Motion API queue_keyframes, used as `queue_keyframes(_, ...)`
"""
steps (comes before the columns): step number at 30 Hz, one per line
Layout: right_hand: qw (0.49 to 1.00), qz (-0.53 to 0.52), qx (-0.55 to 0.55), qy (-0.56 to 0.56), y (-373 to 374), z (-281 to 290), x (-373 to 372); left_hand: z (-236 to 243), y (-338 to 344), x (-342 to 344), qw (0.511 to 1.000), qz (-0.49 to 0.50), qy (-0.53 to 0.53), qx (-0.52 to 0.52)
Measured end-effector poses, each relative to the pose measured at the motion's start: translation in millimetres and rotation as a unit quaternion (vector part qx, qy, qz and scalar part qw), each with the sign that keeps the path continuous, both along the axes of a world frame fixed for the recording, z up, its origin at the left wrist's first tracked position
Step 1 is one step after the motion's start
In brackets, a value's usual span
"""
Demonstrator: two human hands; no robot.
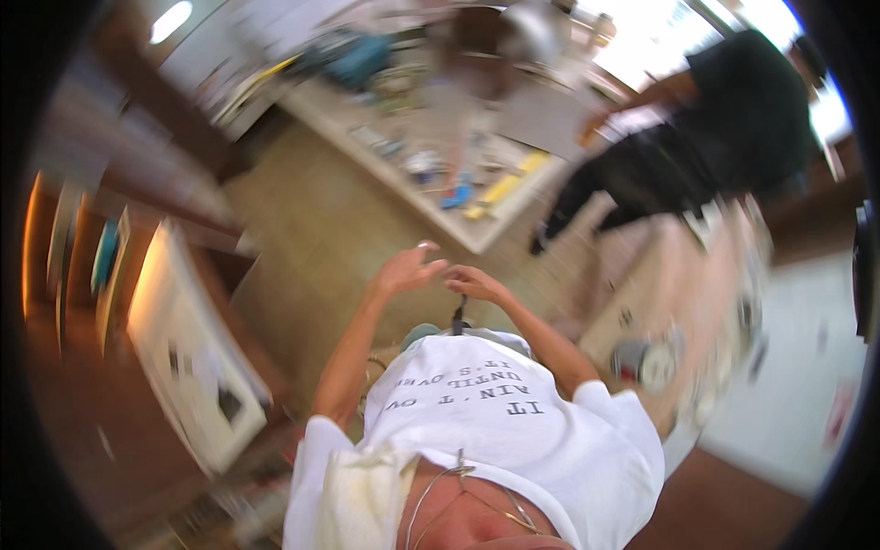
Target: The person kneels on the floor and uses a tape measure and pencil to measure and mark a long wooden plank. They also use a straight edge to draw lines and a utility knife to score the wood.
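My left hand [410, 269] is held in front of my waist, its fingers stretched out and apart, with nothing seen in it. Close beside it, my right hand [478, 283] reaches inward with its fingers loosely bent and somewhat apart. The fingertips of the two hands almost meet. Just under the right hand's fingers hangs a narrow black strap-like thing [459, 314] at the front of my waist. Whether the right fingers touch it I cannot tell. Motion smears the picture, so finer detail is lost.
A worktable [477, 240] ahead carries a blue-green bag-like thing [357, 60], a yellow tool [502, 194], a blue piece [456, 196] and other clutter. At its right a person in dark clothes [752, 119] leans over. A pale bench [596, 339] stands right; a white panel [192, 357] leans left.
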State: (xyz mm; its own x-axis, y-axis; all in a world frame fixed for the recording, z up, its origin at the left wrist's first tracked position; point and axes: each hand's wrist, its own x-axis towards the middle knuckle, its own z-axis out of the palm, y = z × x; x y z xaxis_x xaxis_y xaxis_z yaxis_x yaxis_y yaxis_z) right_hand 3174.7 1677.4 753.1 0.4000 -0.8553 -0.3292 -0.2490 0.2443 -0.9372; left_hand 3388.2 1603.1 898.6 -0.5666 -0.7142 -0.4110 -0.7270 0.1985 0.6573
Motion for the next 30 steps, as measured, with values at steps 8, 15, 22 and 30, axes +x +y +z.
queue_keyframes(8,0.921,-0.381,0.084,0.017,85.3,10.2,-98.0,-22.5,-56.3,-130.0,0.953,-0.303,-0.016,0.007)
queue_keyframes(15,0.825,-0.537,0.176,-0.006,153.0,0.1,-98.9,-18.0,-58.6,-206.2,0.907,-0.415,-0.033,0.059)
queue_keyframes(22,0.834,-0.542,0.097,-0.025,101.4,-14.7,-149.4,-50.7,-66.6,-267.2,0.878,-0.473,-0.055,0.051)
queue_keyframes(30,0.848,-0.526,0.063,0.002,78.0,-63.4,-283.4,-46.0,-86.5,-378.1,0.896,-0.431,-0.081,0.065)
